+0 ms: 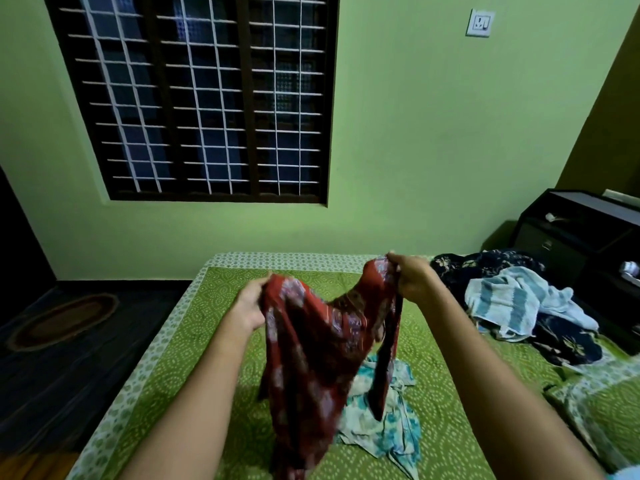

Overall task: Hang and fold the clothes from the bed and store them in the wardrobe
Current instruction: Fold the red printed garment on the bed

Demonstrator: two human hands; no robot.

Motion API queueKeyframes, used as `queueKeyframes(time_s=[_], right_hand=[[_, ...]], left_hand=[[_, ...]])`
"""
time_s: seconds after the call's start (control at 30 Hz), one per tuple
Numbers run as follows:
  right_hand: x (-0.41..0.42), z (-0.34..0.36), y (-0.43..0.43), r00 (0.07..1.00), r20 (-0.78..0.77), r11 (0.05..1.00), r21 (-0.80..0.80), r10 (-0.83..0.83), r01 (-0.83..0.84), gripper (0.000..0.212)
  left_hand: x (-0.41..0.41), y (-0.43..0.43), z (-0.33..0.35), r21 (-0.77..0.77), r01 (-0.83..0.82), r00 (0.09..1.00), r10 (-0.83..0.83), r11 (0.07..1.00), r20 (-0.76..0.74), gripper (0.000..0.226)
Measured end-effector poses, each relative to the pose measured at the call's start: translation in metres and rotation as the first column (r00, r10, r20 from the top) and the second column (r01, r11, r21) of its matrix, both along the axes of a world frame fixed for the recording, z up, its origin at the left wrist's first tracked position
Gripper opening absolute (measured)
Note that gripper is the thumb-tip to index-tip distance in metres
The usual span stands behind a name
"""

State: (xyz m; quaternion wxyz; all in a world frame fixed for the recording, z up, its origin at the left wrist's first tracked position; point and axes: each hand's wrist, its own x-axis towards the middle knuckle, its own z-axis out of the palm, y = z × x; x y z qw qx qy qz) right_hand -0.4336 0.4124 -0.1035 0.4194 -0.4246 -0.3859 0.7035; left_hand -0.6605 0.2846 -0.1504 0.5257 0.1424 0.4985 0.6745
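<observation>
A red patterned garment [322, 341] hangs in the air above a bed [194, 341] with a green printed sheet, held up by a person's two bare hands. The left hand [251, 303] grips the garment's upper left edge, fingers wrapped into the cloth. The right hand [414, 277] pinches its upper right edge and sits a little higher. Between them the top edge sags, and the cloth falls in twisted folds. A dark narrow strip of the garment dangles below the right hand.

Just under the garment's lower right part lies a crumpled teal and white garment [388, 420], and the hanging strip reaches it. Well to the garment's right is a heap of dark floral cloth [485, 268] with a blue striped towel [502, 299] on top. Beyond that stands a dark cabinet [571, 230]. Behind the garment is a green wall with a barred window [194, 98].

The step appears to be opening the garment out for folding or hanging. It would likely go best by drawing the hands apart until the top edge is taut, then lifting so the hem and strip clear the teal piece, giving one shake, and laying it flat on the bare sheet to the garment's left.
</observation>
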Motion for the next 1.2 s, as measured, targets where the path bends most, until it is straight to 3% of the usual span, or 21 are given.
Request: queueKeyframes(time_s=[0.07,0.1,0.17,0.23,0.33,0.4,0.47,0.5,0.57,0.63,0.67,0.73,0.8,0.83,0.9,0.97,1.0,1.07,1.1,1.13,1.2], right_hand=[[0.017,0.001,0.006,0.946,-0.316,0.996,-0.066,-0.070,0.051,0.035],[0.022,0.001,0.008,0.919,-0.387,0.996,-0.075,-0.073,0.048,0.044],[0.020,-0.013,-0.001,0.954,-0.285,0.992,-0.056,0.090,-0.111,0.062],[0.007,-0.036,-0.014,0.937,-0.117,0.937,-0.079,0.329,-0.339,0.066],[0.001,-0.046,-0.020,0.908,-0.065,0.896,-0.150,0.414,-0.419,0.060],[0.009,-0.041,-0.008,0.883,-0.297,0.911,-0.087,0.363,-0.404,0.064],[0.017,-0.034,-0.003,0.796,-0.517,0.917,-0.052,0.315,-0.396,0.073],[0.016,-0.034,-0.002,0.819,-0.462,0.910,-0.058,0.340,-0.411,0.070],[0.012,-0.038,-0.005,0.908,-0.069,0.902,-0.099,0.414,-0.420,0.063],[0.017,-0.039,-0.003,0.894,0.163,0.908,-0.109,0.417,-0.404,0.062],[0.022,-0.037,-0.001,0.922,0.115,0.928,-0.078,0.370,-0.363,0.056],[0.032,-0.030,0.003,0.957,-0.163,0.969,-0.021,0.238,-0.245,0.045],[0.036,-0.023,0.003,0.911,-0.374,0.978,-0.043,0.175,-0.206,0.045],[0.035,-0.023,0.003,0.922,-0.347,0.976,-0.065,0.174,-0.209,0.046],[0.033,-0.031,0.010,0.976,-0.082,0.974,-0.096,0.200,-0.208,0.039],[0.037,-0.030,0.015,0.938,0.262,0.974,-0.078,0.225,-0.211,0.034],[0.041,-0.029,0.019,0.857,0.484,0.981,-0.017,0.178,-0.194,0.034],[0.050,-0.029,0.021,0.494,0.869,0.957,0.176,-0.040,-0.231,0.034],[0.052,-0.028,0.017,0.333,0.933,0.936,0.231,-0.135,-0.267,0.036],[0.053,-0.027,0.012,0.255,0.948,0.914,0.267,-0.192,-0.305,0.035],[0.055,-0.030,0.010,0.267,0.942,0.868,0.299,-0.203,-0.395,0.036]], left_hand=[[-0.019,-0.007,0.022,0.242,-0.123,0.982,0.083,0.963,0.169,0.039],[-0.026,-0.011,0.029,0.278,-0.119,0.984,0.075,0.953,0.164,0.049],[-0.029,-0.016,0.027,0.201,0.059,0.998,-0.055,0.978,-0.027,0.058],[-0.023,-0.022,0.020,0.072,0.215,0.966,-0.202,0.974,-0.162,0.044],[-0.023,-0.023,0.016,0.129,0.125,0.991,-0.118,0.984,-0.063,0.050],[-0.032,-0.023,0.024,0.325,-0.009,0.997,-0.018,0.946,0.079,0.038],[-0.034,-0.022,0.033,0.369,0.016,0.996,-0.048,0.929,0.079,0.049],[-0.033,-0.020,0.029,0.302,0.093,0.995,-0.097,0.949,-0.002,0.047],[-0.032,-0.016,0.016,0.018,0.198,0.965,-0.191,0.980,-0.178,0.029],[-0.034,-0.019,0.010,-0.188,0.145,0.956,-0.187,0.971,-0.226,0.029],[-0.034,-0.019,0.011,-0.195,0.132,0.967,-0.169,0.972,-0.190,0.032],[-0.038,-0.020,0.021,-0.016,0.118,0.986,-0.119,0.993,-0.118,0.023],[-0.037,-0.024,0.037,0.173,0.160,0.987,-0.152,0.972,-0.060,0.032],[-0.036,-0.022,0.039,0.148,0.213,0.976,-0.203,0.966,-0.079,0.035],[-0.034,-0.015,0.034,-0.146,0.209,0.927,-0.243,0.967,-0.287,0.025],[-0.041,-0.006,0.023,-0.410,-0.100,0.778,-0.185,0.907,-0.601,0.030],[-0.045,-0.003,0.019,-0.434,-0.249,0.684,-0.160,0.866,-0.712,0.039],[-0.046,0.000,0.019,-0.440,-0.385,0.526,-0.199,0.811,-0.827,0.050],[-0.042,-0.001,0.023,-0.448,-0.405,0.468,-0.240,0.797,-0.851,0.052],[-0.037,0.000,0.025,-0.457,-0.414,0.428,-0.274,0.787,-0.861,0.051],[-0.030,0.002,0.026,-0.425,-0.404,0.371,-0.280,0.810,-0.886,0.037]])
